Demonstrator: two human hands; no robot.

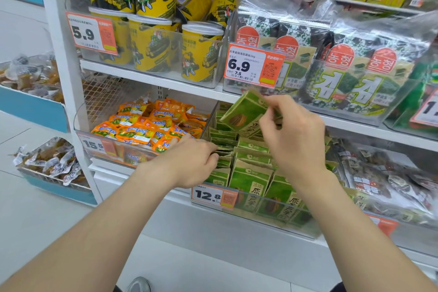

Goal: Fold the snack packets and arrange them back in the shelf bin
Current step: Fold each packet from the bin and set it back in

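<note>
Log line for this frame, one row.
right hand: pinches green packet above bin | left hand: grips binned packets | green packet: not yet binned

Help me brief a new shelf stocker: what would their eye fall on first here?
The right hand pinches a green packet, raised above the clear bin on the lower shelf, while the left hand reaches into the rows of packets below. Bright yellow canisters crowd the shelf above, at left.

Greens, oranges and yellows along a white shelf [151,79].
The packet [244,111] pinched in the right hand [295,133] is green and kraft brown with a dark striped seed. The binned packets [248,180] at the fingers of the left hand [189,161] match it. Orange packets [137,130] with yellow-green patches sit left of them, and yellow tubs [201,52] above.
</note>
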